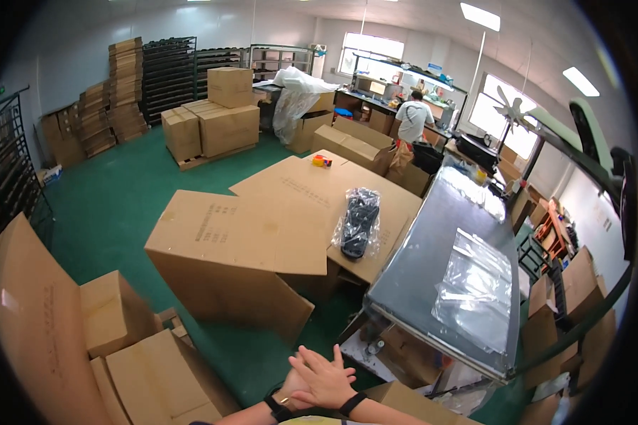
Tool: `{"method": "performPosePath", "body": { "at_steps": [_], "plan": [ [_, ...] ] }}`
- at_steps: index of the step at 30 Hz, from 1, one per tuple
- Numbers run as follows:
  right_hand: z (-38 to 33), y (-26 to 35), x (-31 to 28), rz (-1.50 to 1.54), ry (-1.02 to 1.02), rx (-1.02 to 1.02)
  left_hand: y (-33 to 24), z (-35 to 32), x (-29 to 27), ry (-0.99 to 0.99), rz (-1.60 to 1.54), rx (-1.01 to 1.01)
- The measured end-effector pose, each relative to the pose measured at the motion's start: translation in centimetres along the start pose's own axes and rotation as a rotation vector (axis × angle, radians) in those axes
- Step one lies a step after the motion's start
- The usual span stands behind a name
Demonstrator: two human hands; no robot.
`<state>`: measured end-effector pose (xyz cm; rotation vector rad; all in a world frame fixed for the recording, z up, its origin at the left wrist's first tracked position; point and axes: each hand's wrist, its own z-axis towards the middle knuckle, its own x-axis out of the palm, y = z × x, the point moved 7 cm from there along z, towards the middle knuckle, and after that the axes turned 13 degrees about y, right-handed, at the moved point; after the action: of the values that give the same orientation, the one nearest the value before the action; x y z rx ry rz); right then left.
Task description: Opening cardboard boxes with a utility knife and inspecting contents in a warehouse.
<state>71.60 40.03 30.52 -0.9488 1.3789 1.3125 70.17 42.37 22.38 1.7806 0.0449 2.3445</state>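
At the lower middle, my right hand point(326, 381) lies across my left hand point(288, 386), palms toward each other. The right hand's fingers are stretched and spread, with nothing in them. Most of the left hand is covered, but some of its fingertips stick out flat past the right hand. Dark bands circle both wrists. Ahead of them stands a large opened cardboard box point(234, 234) with flaps folded out. A black molded part in clear plastic wrap point(360, 221) rests on cardboard beyond, and an orange tape roll point(322, 161) sits farther back.
On the right, a dark worktable point(418, 269) carries clear plastic bags point(475, 290). Closed cartons point(159, 379) stand at the lower left. More boxes point(227, 127) are stacked on a pallet behind. A person in a white shirt point(412, 119) stands at the far bench. A fan point(510, 110) is at right.
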Motion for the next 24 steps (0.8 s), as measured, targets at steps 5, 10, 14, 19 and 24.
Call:
{"method": "performPosePath", "body": {
  "at_steps": [5,10,14,19,24],
  "plan": [
    [5.9,-3.5,4.0,0.015,0.131,-0.009,-7.4,-1.8,1.4,-0.231,0.387,-0.111],
    [8.8,-3.2,6.3,0.229,0.196,0.046,-11.0,-3.5,1.3,-0.305,0.630,-0.345],
    [9.9,-6.3,10.1,0.256,0.476,0.254,-14.0,-6.2,4.1,-0.203,0.607,-0.094],
    [7.1,-15.9,12.8,0.355,0.598,0.679,-19.1,-10.4,4.9,-0.461,0.744,0.093],
    [5.6,-21.0,14.3,0.770,0.342,1.000,-23.5,-14.2,-0.2,-0.399,0.797,0.239]
  ]
}}
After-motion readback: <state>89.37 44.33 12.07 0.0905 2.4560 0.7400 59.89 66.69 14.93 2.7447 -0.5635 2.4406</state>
